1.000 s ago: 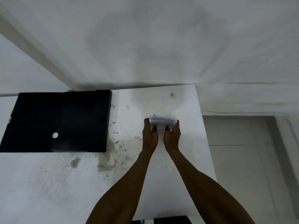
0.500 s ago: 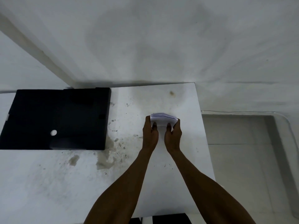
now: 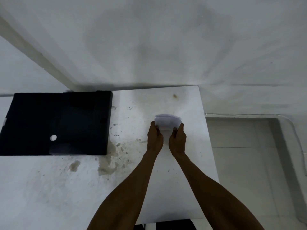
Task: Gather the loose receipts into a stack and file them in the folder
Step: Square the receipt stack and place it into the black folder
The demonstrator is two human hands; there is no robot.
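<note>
Receipts point(image 3: 167, 122) — bowed stack, lifted higher than a second ago, clasped between left hand point(image 3: 155, 140) and right hand point(image 3: 177, 141); gathering apparently complete — folder point(image 3: 56, 122) at nine o'clock, unfilled.

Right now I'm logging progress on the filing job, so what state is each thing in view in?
receipts: gathered in one bowed stack, held off the table, not filed.
left hand: grip shut on the stack's left edge.
right hand: grip shut on the stack's right edge.
black folder: lying flat on the table, apart from the hands; open or closed, I cannot tell.
table: white, stained.
</note>
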